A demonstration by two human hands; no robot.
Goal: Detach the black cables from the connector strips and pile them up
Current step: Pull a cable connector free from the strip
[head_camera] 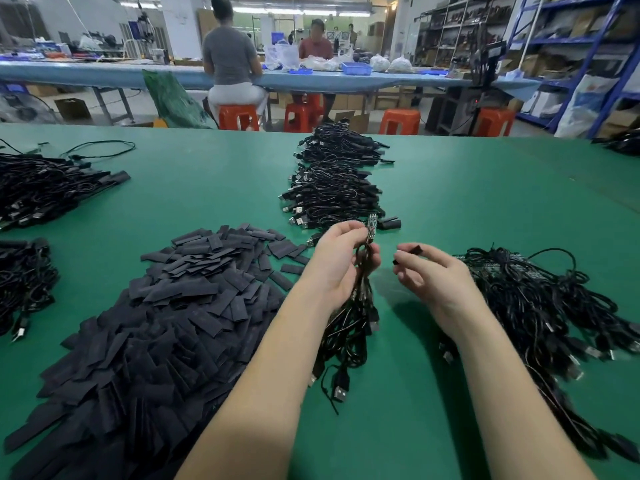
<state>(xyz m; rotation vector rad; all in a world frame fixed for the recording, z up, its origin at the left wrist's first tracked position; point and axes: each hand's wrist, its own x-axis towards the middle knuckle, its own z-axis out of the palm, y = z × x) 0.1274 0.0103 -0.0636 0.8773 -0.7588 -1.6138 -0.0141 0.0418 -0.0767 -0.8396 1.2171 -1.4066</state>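
Note:
My left hand (337, 261) grips a bundle of black cables (349, 327) that hangs down to the green table, USB plugs at the lower ends. A small circuit strip (372, 226) sticks up from the top of that bundle, above my fingers. My right hand (427, 271) pinches a small flat black piece (415, 251) between thumb and forefinger, a short gap to the right of the bundle. A heap of black cables on connector strips (540, 306) lies right of my right arm. A long pile of black cables (334, 188) stretches away just beyond my hands.
A big heap of flat black sleeve pieces (166, 313) covers the table (467, 202) left of my left arm. More cable piles (45, 188) lie at the far left. Two people sit at a blue bench (104, 72) behind, with orange stools and shelves.

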